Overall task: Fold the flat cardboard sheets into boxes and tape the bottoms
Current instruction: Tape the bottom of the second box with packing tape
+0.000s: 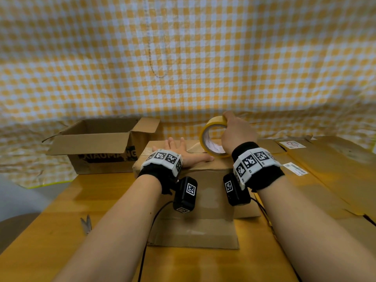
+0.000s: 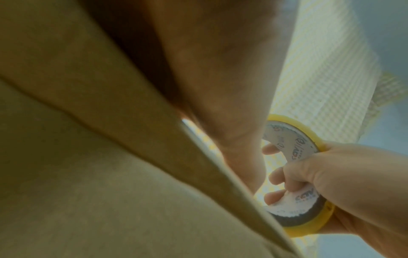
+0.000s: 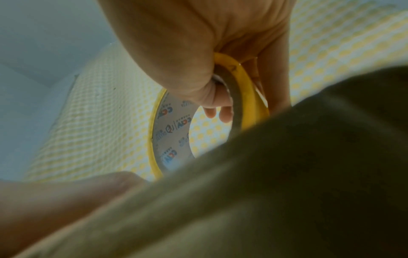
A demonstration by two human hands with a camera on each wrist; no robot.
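Note:
A folded brown cardboard box stands upside down in the middle of the wooden table, its bottom flaps closed on top. My left hand lies flat on those flaps, fingers spread and straight, pressing them down. My right hand grips a yellow tape roll standing on edge on the box's top right part. In the right wrist view its fingers curl through the roll. In the left wrist view the roll sits beyond the box edge.
An open printed carton stands at the back left. Flat cardboard sheets with labels are stacked on the right. Small scissors lie at the table's near left. A yellow checked cloth hangs behind. Black cables trail near the box.

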